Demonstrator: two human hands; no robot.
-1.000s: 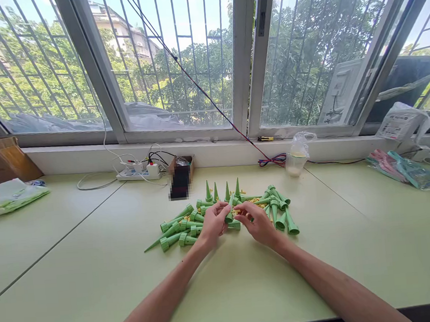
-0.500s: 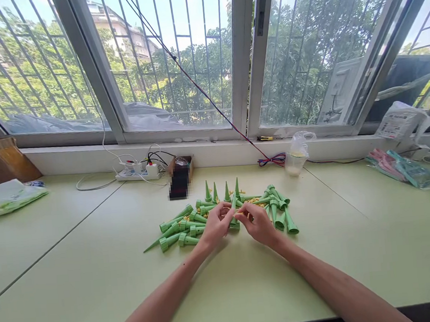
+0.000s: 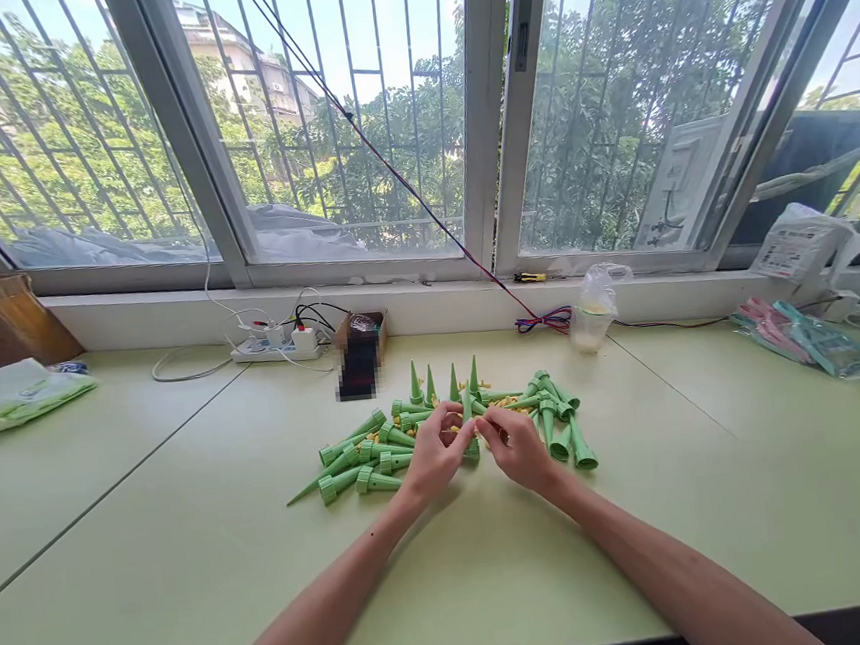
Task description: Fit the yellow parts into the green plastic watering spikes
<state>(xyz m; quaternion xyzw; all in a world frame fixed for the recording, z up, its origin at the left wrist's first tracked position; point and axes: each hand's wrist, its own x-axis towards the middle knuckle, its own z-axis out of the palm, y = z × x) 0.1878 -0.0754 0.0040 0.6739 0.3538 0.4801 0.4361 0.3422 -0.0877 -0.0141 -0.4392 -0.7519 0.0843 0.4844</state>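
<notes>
My left hand (image 3: 435,450) is closed around a green plastic watering spike (image 3: 467,406), whose tapered tip points up and away from me. My right hand (image 3: 514,444) meets it from the other side, thumb and forefinger pinched against the spike's side on a small yellow valve that the fingertips almost wholly cover. Left of my hands lie several more green spikes (image 3: 343,459) with ribbed caps. To the right is another cluster of spikes (image 3: 549,408), some with open ends towards me. Several spikes (image 3: 415,384) stand upright behind my hands, and small yellow valves (image 3: 503,402) are scattered among them.
On the pale green table (image 3: 453,581), a power strip (image 3: 278,348) and a small box (image 3: 372,333) stand by the sill. A plastic cup in a bag (image 3: 592,318) and bundled wire (image 3: 544,321) are at the back. Plastic packets (image 3: 804,335) lie right, a white-green bag (image 3: 26,393) left.
The spike in my left hand has tilted so its tip stands up more plainly. My right fingertips have moved left with the yellow valve and now press against the spike.
</notes>
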